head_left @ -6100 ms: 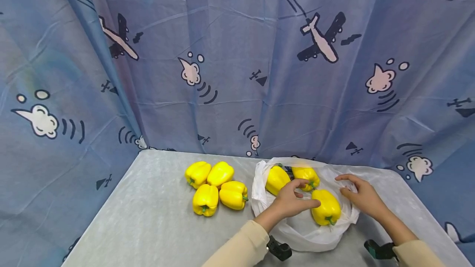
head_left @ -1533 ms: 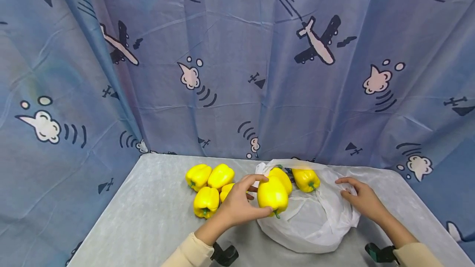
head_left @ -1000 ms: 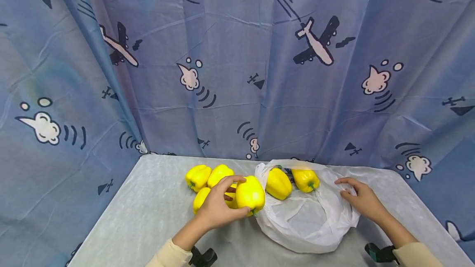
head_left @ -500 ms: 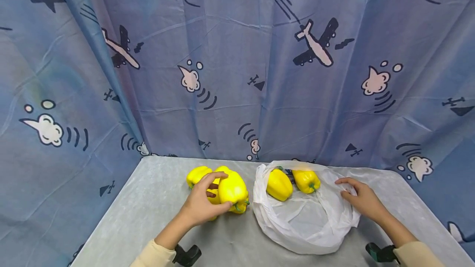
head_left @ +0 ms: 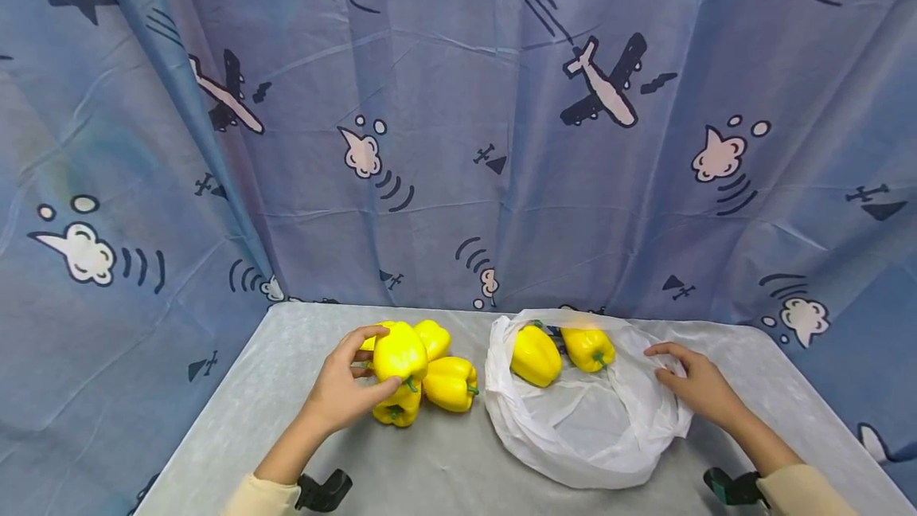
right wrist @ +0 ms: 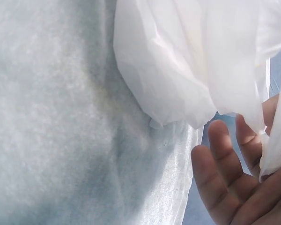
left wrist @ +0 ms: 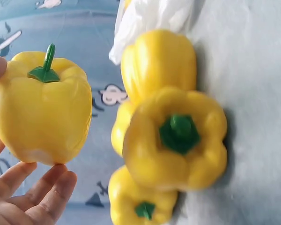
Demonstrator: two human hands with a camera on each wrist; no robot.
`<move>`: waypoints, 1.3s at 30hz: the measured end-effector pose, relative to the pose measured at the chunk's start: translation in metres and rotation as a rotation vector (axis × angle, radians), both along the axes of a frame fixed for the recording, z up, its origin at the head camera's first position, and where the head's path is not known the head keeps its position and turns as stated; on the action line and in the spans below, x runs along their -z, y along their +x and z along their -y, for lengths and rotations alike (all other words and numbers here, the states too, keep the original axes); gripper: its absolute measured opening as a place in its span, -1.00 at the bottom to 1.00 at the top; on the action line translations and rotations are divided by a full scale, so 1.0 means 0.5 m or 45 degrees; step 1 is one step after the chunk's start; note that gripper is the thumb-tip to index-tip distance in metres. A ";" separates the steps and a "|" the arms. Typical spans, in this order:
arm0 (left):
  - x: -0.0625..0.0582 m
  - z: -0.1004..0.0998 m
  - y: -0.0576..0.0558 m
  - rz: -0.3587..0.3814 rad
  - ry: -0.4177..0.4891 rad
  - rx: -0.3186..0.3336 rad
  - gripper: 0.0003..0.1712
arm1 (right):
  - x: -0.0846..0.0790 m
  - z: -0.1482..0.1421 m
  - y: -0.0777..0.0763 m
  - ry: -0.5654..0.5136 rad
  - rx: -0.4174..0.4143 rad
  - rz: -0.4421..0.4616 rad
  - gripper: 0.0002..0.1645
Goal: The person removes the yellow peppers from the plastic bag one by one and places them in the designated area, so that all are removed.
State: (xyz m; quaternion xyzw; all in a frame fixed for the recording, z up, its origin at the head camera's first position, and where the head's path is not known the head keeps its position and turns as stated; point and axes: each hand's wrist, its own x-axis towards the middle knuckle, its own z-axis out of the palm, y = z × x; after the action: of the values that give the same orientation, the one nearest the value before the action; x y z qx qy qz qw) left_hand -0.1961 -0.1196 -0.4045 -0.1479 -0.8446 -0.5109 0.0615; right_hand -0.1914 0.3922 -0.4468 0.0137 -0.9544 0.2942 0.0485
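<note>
My left hand point(head_left: 340, 388) holds a yellow bell pepper point(head_left: 398, 353) between thumb and fingers, over the table's left part. In the left wrist view this bell pepper point(left wrist: 42, 112) has its green stem upward, with the thumb at its top and fingertips beneath. Several more yellow bell peppers sit in a cluster just behind and below it, such as one point(head_left: 450, 385) on the right side. My right hand point(head_left: 698, 387) pinches the right rim of a white plastic bag point(head_left: 609, 464). Inside the bag, toward its back, lie two yellow bell peppers point(head_left: 536, 357).
A grey-white cloth covers the table point(head_left: 236, 420). Behind it hangs a blue curtain point(head_left: 430, 245) with printed airplanes, close to the table's back edge. The bag's mouth spreads wide and faces up, a short way right of the pepper cluster.
My left hand has lifted the front bell pepper out of the bag and carried it left, over the cluster. My right hand has stayed at the bag's rim.
</note>
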 end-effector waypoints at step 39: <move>0.113 0.125 -0.012 0.272 -0.130 -0.248 -0.25 | 0.007 -0.003 0.000 -0.015 0.016 0.001 -0.64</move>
State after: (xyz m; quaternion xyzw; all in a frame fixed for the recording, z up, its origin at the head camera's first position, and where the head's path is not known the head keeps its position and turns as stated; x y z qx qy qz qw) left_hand -0.2021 -0.1821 -0.4608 -0.0129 -0.8816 -0.4716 0.0131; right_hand -0.1912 0.3939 -0.4504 0.0073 -0.9527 0.2996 0.0501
